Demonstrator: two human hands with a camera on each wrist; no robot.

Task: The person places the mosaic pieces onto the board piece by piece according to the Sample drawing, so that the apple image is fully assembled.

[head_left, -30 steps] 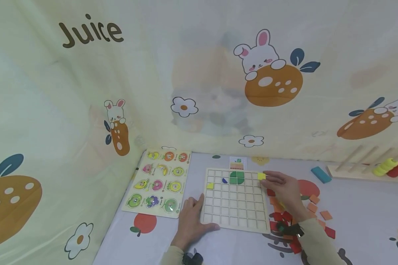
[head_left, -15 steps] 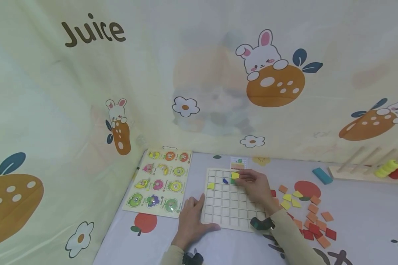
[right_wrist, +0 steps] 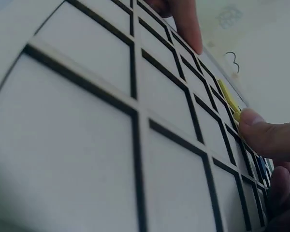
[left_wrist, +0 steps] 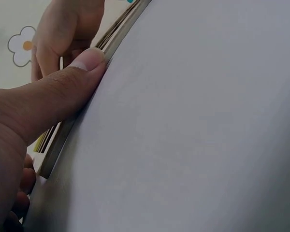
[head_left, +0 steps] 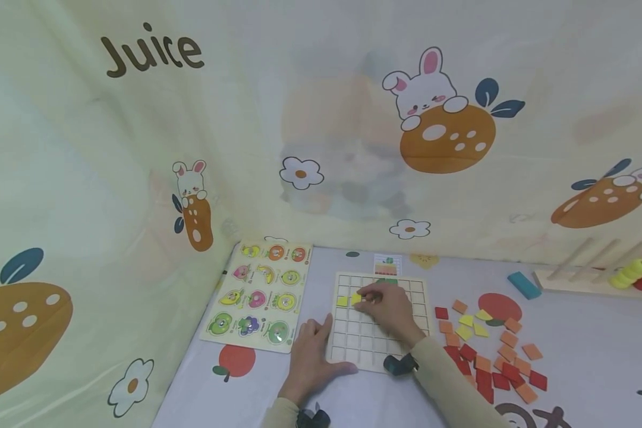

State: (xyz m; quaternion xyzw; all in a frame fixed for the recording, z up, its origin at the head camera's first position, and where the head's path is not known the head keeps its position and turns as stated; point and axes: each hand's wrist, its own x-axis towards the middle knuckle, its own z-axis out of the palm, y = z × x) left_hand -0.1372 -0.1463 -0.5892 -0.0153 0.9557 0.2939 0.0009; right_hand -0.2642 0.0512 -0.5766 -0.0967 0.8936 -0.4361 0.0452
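A wooden grid board (head_left: 371,339) lies on the table. My left hand (head_left: 312,362) rests at its near left corner, thumb along the front edge and index finger by the left side. Between thumb and fingertips, my right hand (head_left: 390,309) pinches a yellow square tile (head_left: 356,299) over the board's second row. Just left of it, another yellow tile (head_left: 342,301) sits in a cell. Green pieces (head_left: 387,280) in the top row are partly hidden by the right hand. In the right wrist view a blue piece (right_wrist: 262,168) shows beside the fingers.
Loose red, orange and yellow tiles (head_left: 513,371) are scattered right of the board. A fruit puzzle board (head_left: 262,291) lies on the left. Behind the grid is a small picture card (head_left: 387,265). A teal block (head_left: 524,286) and a wooden peg rack (head_left: 572,282) stand at back right.
My right hand has carried the yellow tile leftward from the board's top right corner, over the green pieces, to beside the other yellow tile. The left hand has stayed in place.
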